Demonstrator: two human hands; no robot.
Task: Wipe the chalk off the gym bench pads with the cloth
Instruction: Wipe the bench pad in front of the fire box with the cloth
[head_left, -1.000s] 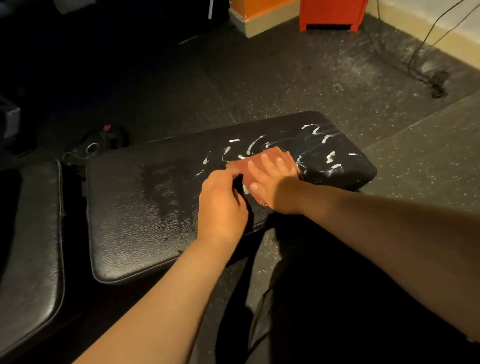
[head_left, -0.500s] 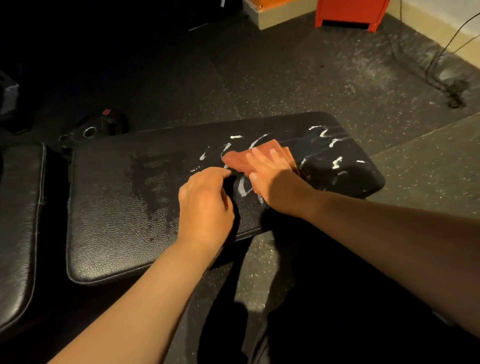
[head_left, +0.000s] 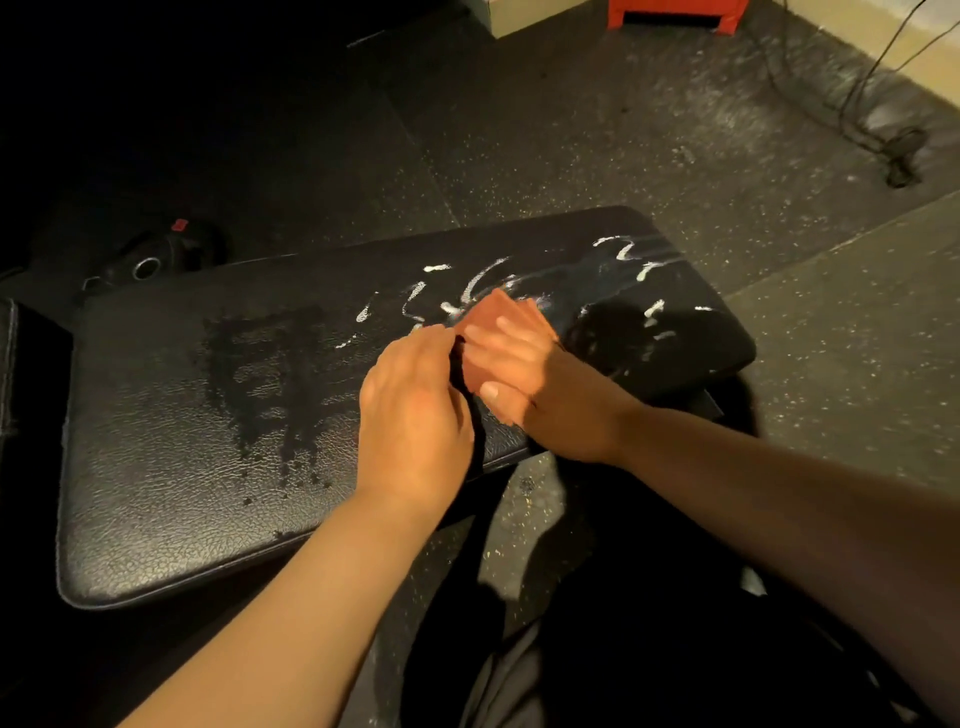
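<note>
My right grip (head_left: 524, 374) lay spread flat on the reddish cloth (head_left: 496, 310), fingers straight and pressing it down onto the black bench pad (head_left: 182, 467). The cloth sat on the right half of the pad, in the middle of the chalk. My left grip (head_left: 415, 410) was just beside it, fingers curled in toward the cloth's near-left edge. The back of my own hand hid the fingertips, so I could not tell whether they pinched that edge or only rested on the pad.

I judged the job to be well short of finished. White chalk streaks (head_left: 478, 280) curled just beyond and left of the cloth, and more short marks (head_left: 652, 312) dotted the right end of the pad, some of them smeared. The left half of the pad showed no chalk, only a dark damp-looking patch (head_left: 270, 384), which I took for ground already covered. What was left, as I saw it, was the whole scatter of streaks around the cloth and out to the right end. A second pad (head_left: 6, 364) showed only as a sliver at the left edge, too dark to judge.
</note>
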